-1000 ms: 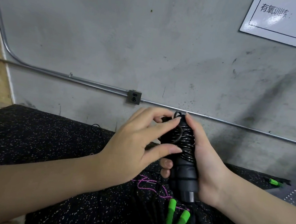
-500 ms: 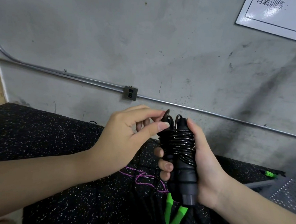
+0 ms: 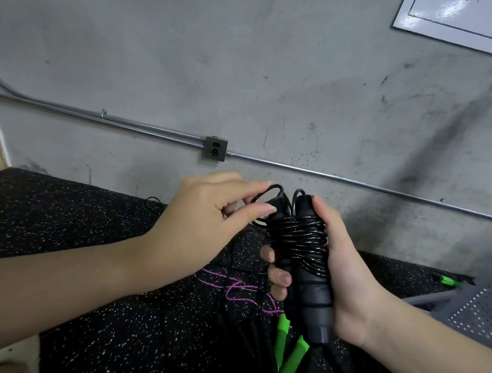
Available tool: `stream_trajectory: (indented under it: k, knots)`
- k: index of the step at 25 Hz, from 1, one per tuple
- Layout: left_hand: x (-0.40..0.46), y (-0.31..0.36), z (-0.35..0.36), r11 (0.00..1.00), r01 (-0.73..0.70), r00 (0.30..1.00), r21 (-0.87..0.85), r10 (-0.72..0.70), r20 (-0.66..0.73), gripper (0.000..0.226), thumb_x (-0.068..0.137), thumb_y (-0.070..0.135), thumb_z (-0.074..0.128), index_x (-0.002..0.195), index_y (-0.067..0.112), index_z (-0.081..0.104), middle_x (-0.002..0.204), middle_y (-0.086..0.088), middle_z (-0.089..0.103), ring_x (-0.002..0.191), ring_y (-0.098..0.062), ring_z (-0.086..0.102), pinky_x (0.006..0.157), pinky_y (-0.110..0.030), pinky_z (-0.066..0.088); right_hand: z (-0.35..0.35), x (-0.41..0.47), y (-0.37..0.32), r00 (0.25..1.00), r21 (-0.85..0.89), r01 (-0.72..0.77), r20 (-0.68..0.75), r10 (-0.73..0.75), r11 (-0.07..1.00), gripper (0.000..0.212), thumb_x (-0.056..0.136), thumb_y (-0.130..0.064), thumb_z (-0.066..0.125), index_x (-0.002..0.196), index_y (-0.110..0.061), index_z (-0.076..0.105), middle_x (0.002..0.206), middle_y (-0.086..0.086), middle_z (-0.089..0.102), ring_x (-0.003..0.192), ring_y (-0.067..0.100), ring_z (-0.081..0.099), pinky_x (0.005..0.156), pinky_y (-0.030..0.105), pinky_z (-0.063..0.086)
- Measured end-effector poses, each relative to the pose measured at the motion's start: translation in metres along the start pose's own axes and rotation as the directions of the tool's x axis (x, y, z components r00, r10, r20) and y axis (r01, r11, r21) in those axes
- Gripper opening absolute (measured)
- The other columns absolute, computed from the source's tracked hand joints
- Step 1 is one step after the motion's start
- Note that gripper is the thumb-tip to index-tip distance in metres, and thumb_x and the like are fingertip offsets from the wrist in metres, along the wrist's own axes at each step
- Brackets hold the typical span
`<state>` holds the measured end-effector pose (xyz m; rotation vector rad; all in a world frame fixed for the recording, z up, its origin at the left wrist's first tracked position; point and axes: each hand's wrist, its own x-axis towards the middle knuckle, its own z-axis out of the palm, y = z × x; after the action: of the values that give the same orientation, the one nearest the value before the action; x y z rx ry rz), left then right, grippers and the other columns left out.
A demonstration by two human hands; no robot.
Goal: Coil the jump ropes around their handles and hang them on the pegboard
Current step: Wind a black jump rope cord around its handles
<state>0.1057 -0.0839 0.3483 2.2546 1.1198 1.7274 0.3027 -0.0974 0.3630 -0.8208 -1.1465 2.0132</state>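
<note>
The black jump rope (image 3: 299,242), coiled round its paired handles, stands nearly upright, tops toward 12 o'clock, right hand (image 3: 346,280) grip clamped around it, left hand (image 3: 207,221) pinching its loose loop at 10 o'clock.

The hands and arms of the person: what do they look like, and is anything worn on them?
Both forearms are bare as far as the head view shows; no sleeve reaches into the picture. The left hand and the right hand wear no gloves, and no rings, watch or bracelet are visible. The fingernails are short and look unpainted.
</note>
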Motion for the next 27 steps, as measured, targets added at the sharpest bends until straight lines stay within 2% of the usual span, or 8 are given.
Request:
stream_trajectory:
  k: [2, 4, 7, 10, 12, 17, 21, 27]
  knots:
    - [0.000, -0.003, -0.001, 0.998, -0.002, 0.999, 0.064, 0.000, 0.033, 0.032, 0.090, 0.034, 0.075, 0.121, 0.025, 0.076, 0.073, 0.017, 0.052, 0.065, -0.016, 0.052, 0.065, -0.029, 0.046, 0.000, 0.000, 0.001, 0.999, -0.035, 0.024, -0.023, -0.024, 0.999, 0.056, 0.089, -0.073, 0.047, 0.101, -0.021, 0.065, 0.080, 0.010, 0.054, 0.056, 0.018, 0.041, 0.056, 0.032, 0.040]
    - [0.000, -0.004, -0.004, 0.996, 0.009, 0.997, 0.083, -0.016, 0.073, 0.032, 0.090, 0.036, 0.075, 0.121, 0.026, 0.077, 0.072, 0.019, 0.052, 0.066, -0.013, 0.052, 0.065, -0.027, 0.046, -0.001, 0.000, 0.002, 0.998, -0.070, 0.040, -0.043, -0.043, 0.997, 0.057, 0.089, -0.073, 0.046, 0.101, -0.021, 0.066, 0.080, 0.011, 0.055, 0.056, 0.019, 0.043, 0.056, 0.032, 0.040]
    - [0.001, -0.002, -0.010, 0.992, -0.043, 0.987, 0.121, 0.024, 0.157, 0.031, 0.091, 0.038, 0.072, 0.118, 0.024, 0.078, 0.076, 0.024, 0.055, 0.069, -0.002, 0.055, 0.067, -0.011, 0.040, -0.002, 0.000, 0.004, 0.997, -0.132, 0.041, -0.065, -0.050, 0.990, 0.058, 0.089, -0.072, 0.046, 0.101, -0.021, 0.068, 0.081, 0.012, 0.056, 0.056, 0.019, 0.044, 0.057, 0.033, 0.040]
    - [0.004, -0.002, -0.017, 0.981, -0.092, 0.975, 0.169, 0.055, 0.214, 0.027, 0.094, 0.037, 0.071, 0.115, 0.022, 0.079, 0.077, 0.030, 0.052, 0.071, 0.011, 0.053, 0.069, -0.004, 0.036, 0.000, -0.001, 0.006, 0.996, -0.162, 0.035, -0.076, -0.048, 0.986, 0.057, 0.089, -0.071, 0.046, 0.102, -0.021, 0.070, 0.081, 0.013, 0.056, 0.055, 0.019, 0.044, 0.056, 0.032, 0.041]
    - [0.005, -0.002, -0.021, 0.972, -0.124, 0.968, 0.198, 0.074, 0.240, 0.028, 0.096, 0.040, 0.068, 0.115, 0.024, 0.080, 0.078, 0.024, 0.056, 0.069, 0.008, 0.053, 0.067, -0.007, 0.038, 0.001, 0.000, 0.006, 0.997, -0.160, 0.038, -0.067, -0.049, 0.986, 0.056, 0.089, -0.071, 0.046, 0.101, -0.022, 0.070, 0.081, 0.013, 0.056, 0.055, 0.019, 0.044, 0.056, 0.032, 0.041]
    - [0.008, 0.003, -0.029, 0.961, -0.147, 0.950, 0.234, 0.071, 0.304, 0.028, 0.098, 0.041, 0.060, 0.109, 0.025, 0.080, 0.078, 0.010, 0.063, 0.068, -0.006, 0.055, 0.064, -0.026, 0.047, 0.005, 0.001, 0.006, 0.997, -0.152, 0.032, -0.067, -0.043, 0.988, 0.056, 0.089, -0.070, 0.046, 0.099, -0.020, 0.070, 0.081, 0.014, 0.056, 0.054, 0.020, 0.045, 0.054, 0.031, 0.041]
    - [0.008, 0.005, -0.032, 0.966, -0.144, 0.954, 0.215, 0.078, 0.288, 0.025, 0.096, 0.039, 0.063, 0.105, 0.024, 0.081, 0.075, 0.011, 0.061, 0.065, -0.001, 0.049, 0.062, -0.019, 0.043, 0.007, 0.003, 0.006, 0.998, -0.119, 0.012, -0.053, -0.018, 0.993, 0.057, 0.090, -0.071, 0.044, 0.102, -0.021, 0.070, 0.080, 0.012, 0.056, 0.054, 0.019, 0.044, 0.055, 0.031, 0.040]
    - [0.006, 0.007, -0.034, 0.961, -0.167, 0.929, 0.221, 0.079, 0.361, 0.032, 0.098, 0.044, 0.059, 0.092, 0.019, 0.078, 0.070, 0.013, 0.054, 0.068, -0.003, 0.050, 0.063, -0.016, 0.038, 0.007, 0.003, 0.009, 0.996, -0.215, 0.028, -0.082, -0.046, 0.976, 0.057, 0.088, -0.070, 0.046, 0.095, -0.019, 0.069, 0.081, 0.015, 0.056, 0.055, 0.020, 0.045, 0.056, 0.032, 0.042]
